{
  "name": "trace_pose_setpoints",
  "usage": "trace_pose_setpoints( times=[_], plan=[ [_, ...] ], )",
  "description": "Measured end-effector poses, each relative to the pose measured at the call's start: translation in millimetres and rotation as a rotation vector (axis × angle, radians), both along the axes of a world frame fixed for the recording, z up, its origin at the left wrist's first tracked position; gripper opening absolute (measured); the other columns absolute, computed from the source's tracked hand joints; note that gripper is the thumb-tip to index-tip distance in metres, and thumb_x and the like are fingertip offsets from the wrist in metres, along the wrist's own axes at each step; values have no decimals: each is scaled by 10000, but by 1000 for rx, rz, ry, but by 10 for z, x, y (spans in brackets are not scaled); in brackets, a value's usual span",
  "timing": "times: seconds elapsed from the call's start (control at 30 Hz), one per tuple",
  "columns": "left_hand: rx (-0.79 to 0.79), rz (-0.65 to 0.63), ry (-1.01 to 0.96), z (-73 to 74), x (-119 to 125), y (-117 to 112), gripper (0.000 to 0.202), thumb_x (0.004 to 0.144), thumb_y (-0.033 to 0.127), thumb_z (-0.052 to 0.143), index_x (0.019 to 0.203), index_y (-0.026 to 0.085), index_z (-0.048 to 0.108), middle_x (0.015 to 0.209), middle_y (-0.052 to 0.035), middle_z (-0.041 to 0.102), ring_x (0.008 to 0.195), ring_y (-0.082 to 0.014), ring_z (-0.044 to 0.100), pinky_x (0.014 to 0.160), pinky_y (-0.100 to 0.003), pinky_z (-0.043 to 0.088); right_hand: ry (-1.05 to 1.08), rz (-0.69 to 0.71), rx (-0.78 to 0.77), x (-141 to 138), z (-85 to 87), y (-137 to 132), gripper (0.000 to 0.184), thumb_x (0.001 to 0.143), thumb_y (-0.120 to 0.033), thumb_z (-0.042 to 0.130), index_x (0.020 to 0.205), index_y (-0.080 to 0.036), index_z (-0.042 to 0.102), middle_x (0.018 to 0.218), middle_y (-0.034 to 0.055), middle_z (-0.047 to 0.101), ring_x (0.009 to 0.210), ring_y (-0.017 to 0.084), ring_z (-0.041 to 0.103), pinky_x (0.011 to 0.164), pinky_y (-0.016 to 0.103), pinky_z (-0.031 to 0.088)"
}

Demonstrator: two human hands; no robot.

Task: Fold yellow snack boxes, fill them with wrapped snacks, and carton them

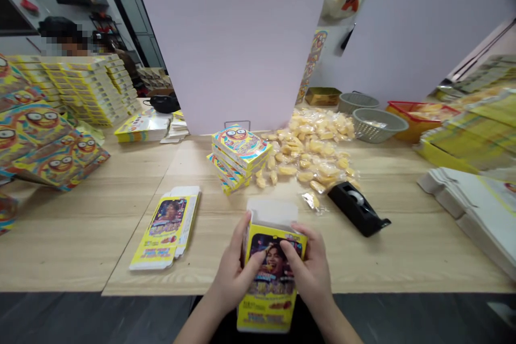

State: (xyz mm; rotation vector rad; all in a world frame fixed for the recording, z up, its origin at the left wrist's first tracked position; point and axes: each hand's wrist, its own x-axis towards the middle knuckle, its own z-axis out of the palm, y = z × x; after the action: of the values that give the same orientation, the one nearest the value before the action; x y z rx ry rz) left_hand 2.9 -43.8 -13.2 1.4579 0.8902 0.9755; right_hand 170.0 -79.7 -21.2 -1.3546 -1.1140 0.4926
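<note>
A yellow printed carton (272, 301) is held upright between both hands at the table's front edge, its white top flap (272, 210) standing up. My left hand (237, 266) grips its left side, thumb across the front. My right hand (308, 260) clasps the right side in the same way. Whether the carton holds anything is hidden. Left of my hands a flattened carton (163, 231) lies on the wooden table (209, 215). Beyond them is a small stack of closed boxes (239, 153), beside a heap of yellow pieces in clear wrappers (314, 145).
A black tape dispenser (357, 208) sits right of my hands. Farther right are grey baskets (379, 126), a red bin (419, 118) and stacked flat cartons (471, 215). Box stacks (52, 140) crowd the left, with a person (64, 37) behind. A pale board (237, 48) stands at the back.
</note>
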Motion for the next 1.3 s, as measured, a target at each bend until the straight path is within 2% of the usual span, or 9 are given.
trace_pose_setpoints(
  times=[0.1,0.23,0.33,0.43,0.67,0.8,1.0,1.13,1.3],
  plan=[
    [117,-18,87,17,-48,62,365,883,361,557,1216,240,469,1155,-54,584,1030,-198,574,888,-300,457,-197,150,-8,64,76,-11,102,865,-299,591,814,-212,581,766,10,583,719,160,584,647,259,472],
    [87,-34,135,13,-79,79,222,888,415,536,951,206,492,803,18,517,728,-132,504,677,-236,428,-142,325,-110,151,180,-31,341,914,-399,501,639,-201,535,674,12,547,646,152,547,594,253,444],
    [-7,-79,120,32,-69,63,250,888,443,519,931,202,470,778,22,501,704,-129,492,651,-238,420,180,413,-240,221,275,33,351,925,-495,442,913,-218,657,962,64,671,836,188,632,710,290,514],
    [-21,-93,153,73,-42,58,268,864,418,560,990,205,458,847,-1,562,773,-153,551,712,-266,441,324,565,-402,297,393,164,411,875,-490,545,1186,-234,627,1211,83,652,1010,230,639,853,370,522],
    [-144,10,53,106,-2,79,503,842,345,606,1167,231,238,925,-31,658,857,-185,645,781,-322,474,-165,913,-248,459,594,200,395,932,-434,490,1293,-301,581,1376,39,557,1284,233,494,1083,442,358],
    [-122,25,120,69,25,62,511,815,342,636,1151,234,267,961,-41,651,864,-192,657,769,-329,488,5,814,-417,447,619,196,376,918,-501,484,1067,-247,717,1300,73,617,1208,256,559,1024,437,426],
    [-76,22,188,39,40,32,557,773,323,677,1150,226,278,966,-44,634,880,-205,658,786,-355,494,181,850,-598,394,601,308,464,816,-414,665,1236,-222,619,1219,69,668,1103,228,622,949,393,493],
    [-28,-39,178,61,0,29,592,790,352,674,1191,210,263,1016,-66,633,934,-211,650,828,-367,491,181,764,-544,338,575,320,335,860,-403,605,1148,-251,686,1163,35,701,1036,228,658,931,425,506],
    [116,-39,230,67,-37,33,615,930,384,477,1422,184,166,1105,-101,615,980,-206,634,860,-363,489,-105,724,-288,288,574,231,287,928,-331,517,1165,-300,675,1167,29,690,1089,197,627,971,397,490]
  ],
)
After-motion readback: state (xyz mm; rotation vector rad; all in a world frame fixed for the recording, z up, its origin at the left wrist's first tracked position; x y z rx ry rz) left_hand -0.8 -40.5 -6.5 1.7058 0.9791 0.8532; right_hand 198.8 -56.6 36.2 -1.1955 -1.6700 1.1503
